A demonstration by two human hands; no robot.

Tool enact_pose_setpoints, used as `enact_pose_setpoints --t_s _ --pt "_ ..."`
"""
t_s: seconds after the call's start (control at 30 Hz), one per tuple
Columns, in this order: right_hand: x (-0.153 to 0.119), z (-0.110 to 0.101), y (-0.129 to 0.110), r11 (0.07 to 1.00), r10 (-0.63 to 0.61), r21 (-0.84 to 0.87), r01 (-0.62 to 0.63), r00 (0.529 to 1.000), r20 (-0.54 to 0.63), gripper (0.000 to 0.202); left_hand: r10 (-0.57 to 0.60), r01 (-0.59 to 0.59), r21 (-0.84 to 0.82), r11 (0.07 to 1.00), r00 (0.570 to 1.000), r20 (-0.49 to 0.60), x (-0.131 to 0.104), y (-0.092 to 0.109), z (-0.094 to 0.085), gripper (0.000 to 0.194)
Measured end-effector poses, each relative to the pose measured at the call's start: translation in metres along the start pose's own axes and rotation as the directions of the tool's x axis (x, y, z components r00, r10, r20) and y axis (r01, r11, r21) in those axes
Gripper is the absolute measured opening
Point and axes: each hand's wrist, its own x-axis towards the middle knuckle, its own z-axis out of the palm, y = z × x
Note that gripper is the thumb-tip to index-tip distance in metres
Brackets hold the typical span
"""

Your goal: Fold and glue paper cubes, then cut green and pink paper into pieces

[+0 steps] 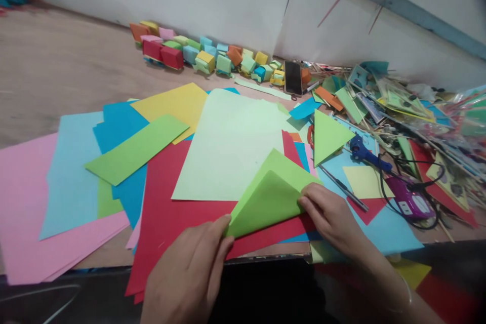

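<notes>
A bright green sheet of paper (266, 202), folded over diagonally, is held between both hands above the coloured sheets. My left hand (190, 263) pinches its left corner between thumb and fingers. At the right corner, my right hand (326, 212) grips the folded edge the same way. Beneath lie a pale green sheet (235, 142) and red sheets (167, 223). A folded green triangle (330, 136) rests to the right, near a pen (341, 185). To the left, a green paper strip (136, 149) lies across blue sheets (121, 116).
Small folded paper boxes (205, 61) line the back by the wall, with a phone (293, 78) beside them. On the right are a blue glue gun (368, 154), a purple power socket (410, 200) with a black cable, and heaped scraps (395, 96). Pink sheets (26, 212) overhang the front edge.
</notes>
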Motion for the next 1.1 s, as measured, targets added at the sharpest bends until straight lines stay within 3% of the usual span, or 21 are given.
enact_pose_setpoints --t_s 0.3,0.77,1.1 --pt "0.004 0.017 -0.006 0.961 -0.012 -0.275 -0.013 0.996 -0.092 0.028 -0.02 0.02 -0.059 0.998 1.0 0.007 -0.002 -0.008 -0.007 0.012" --pt "0.002 0.024 -0.008 0.952 -0.006 -0.306 -0.032 0.992 -0.122 0.028 -0.044 0.044 -0.083 0.996 0.999 0.01 -0.002 -0.006 -0.002 0.021" --pt "0.003 0.025 -0.008 0.916 -0.011 -0.4 -0.011 0.999 -0.052 0.026 0.018 -0.013 -0.099 0.995 0.998 0.052 -0.008 -0.014 -0.001 0.019"
